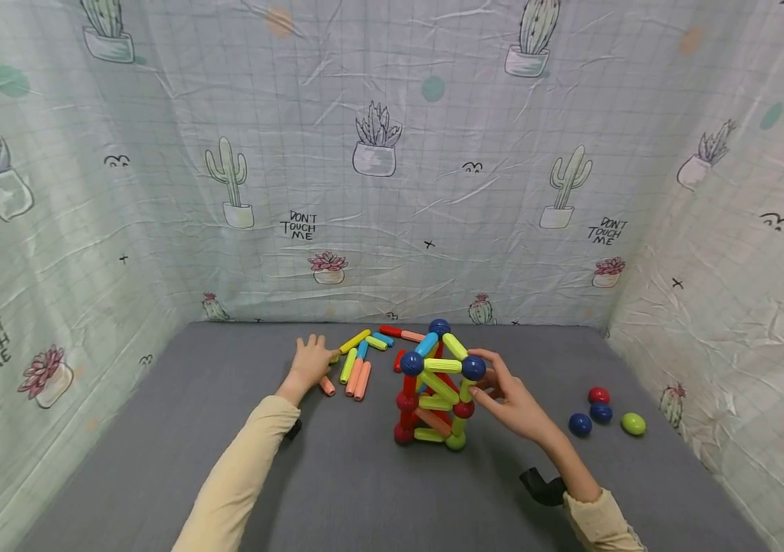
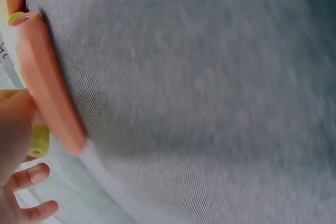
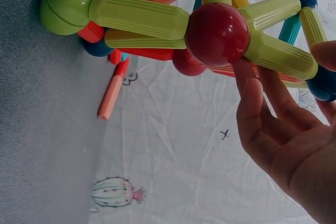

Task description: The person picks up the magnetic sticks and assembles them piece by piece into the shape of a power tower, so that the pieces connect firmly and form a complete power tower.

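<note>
A tower of toy building sticks and balls stands on the grey table, with blue balls at its top. My right hand holds its upper right corner, fingers and thumb about a blue ball. In the right wrist view, fingertips reach behind the tower close to a dark red ball. At the loose sticks to the left, my left hand pinches a yellow-green stick, partly hidden by the thumb and fingers. A salmon stick lies right beside that pinch.
Between the left hand and the tower lie several loose sticks, among them a yellow one and a salmon one. Farther right are a red ball, two blue balls and a green ball. Patterned cloth walls enclose the table.
</note>
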Action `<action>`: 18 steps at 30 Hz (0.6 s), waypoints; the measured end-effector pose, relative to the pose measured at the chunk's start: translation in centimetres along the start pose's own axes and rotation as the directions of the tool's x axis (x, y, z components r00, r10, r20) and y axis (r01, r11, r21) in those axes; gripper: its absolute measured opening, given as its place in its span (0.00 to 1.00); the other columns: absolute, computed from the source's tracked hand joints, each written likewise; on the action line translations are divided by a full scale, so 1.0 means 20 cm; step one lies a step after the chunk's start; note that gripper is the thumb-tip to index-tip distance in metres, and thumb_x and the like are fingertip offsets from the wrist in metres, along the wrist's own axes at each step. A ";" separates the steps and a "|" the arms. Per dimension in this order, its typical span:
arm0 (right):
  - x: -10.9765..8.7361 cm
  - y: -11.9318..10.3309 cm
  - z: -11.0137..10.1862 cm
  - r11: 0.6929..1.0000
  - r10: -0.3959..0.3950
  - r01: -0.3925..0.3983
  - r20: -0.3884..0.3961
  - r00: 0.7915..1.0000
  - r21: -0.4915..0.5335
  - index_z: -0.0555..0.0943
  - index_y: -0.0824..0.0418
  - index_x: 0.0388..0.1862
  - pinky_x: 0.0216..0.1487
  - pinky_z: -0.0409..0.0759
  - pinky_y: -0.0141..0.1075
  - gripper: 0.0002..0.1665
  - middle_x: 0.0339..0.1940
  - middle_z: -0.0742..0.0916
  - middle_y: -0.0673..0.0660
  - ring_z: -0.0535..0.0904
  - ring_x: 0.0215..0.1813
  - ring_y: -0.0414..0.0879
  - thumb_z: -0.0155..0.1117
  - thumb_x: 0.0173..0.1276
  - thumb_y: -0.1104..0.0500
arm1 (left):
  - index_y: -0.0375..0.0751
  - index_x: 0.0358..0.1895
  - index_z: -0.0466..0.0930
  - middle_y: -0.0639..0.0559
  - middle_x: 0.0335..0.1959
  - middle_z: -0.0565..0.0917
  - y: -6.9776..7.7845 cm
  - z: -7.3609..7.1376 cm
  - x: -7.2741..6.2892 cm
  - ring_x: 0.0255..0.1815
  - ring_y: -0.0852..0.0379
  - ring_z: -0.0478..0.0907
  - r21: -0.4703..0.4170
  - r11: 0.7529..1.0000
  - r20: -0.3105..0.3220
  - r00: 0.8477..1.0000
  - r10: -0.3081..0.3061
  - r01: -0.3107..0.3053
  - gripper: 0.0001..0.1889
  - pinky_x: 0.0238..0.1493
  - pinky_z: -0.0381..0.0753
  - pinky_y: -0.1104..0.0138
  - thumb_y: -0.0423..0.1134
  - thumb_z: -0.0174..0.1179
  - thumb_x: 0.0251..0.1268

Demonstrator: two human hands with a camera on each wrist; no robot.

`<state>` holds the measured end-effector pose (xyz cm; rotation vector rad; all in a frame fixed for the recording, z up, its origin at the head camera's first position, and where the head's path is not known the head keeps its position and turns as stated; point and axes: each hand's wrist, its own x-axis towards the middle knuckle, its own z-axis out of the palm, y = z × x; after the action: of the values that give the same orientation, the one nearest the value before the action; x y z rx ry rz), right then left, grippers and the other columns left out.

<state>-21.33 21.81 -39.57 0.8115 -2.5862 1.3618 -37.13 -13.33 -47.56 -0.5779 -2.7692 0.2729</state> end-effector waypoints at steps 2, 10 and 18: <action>0.00 0.01 0.00 1.000 -0.004 0.004 0.002 1.000 -0.002 0.53 0.52 0.66 0.33 0.77 0.33 0.31 0.43 0.83 0.62 0.80 0.41 0.52 0.52 0.67 0.58 | 0.53 0.49 0.78 0.39 0.43 0.75 -0.01 -0.01 -0.01 0.47 0.41 0.69 0.024 1.000 -0.040 0.999 0.016 -0.015 0.19 0.47 0.67 0.43 0.43 0.63 0.51; 0.00 -0.08 0.01 0.999 0.016 -0.016 -0.002 1.000 -0.031 0.54 0.57 0.65 0.32 0.77 0.33 0.32 0.42 0.82 0.63 0.80 0.39 0.51 0.53 0.65 0.63 | 0.49 0.55 0.70 0.45 0.36 0.73 0.12 -0.24 0.01 0.32 0.50 0.69 -0.529 0.847 -0.257 0.961 -0.100 -0.054 0.19 0.33 0.67 0.57 0.35 0.56 0.58; 0.03 -0.19 0.00 0.996 -0.006 -0.003 -0.094 0.996 -0.088 0.62 0.64 0.61 0.34 0.78 0.33 0.28 0.46 0.78 0.62 0.74 0.41 0.35 0.56 0.62 0.66 | 0.44 0.59 0.61 0.35 0.46 0.76 0.39 -0.70 0.12 0.46 0.43 0.75 -0.978 0.115 -0.180 0.983 -0.044 -0.174 0.21 0.43 0.77 0.56 0.35 0.51 0.63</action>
<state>-19.91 19.81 -36.67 0.7181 -2.5525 1.2439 -31.82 -3.63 -35.64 -0.9067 -2.3017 -1.7616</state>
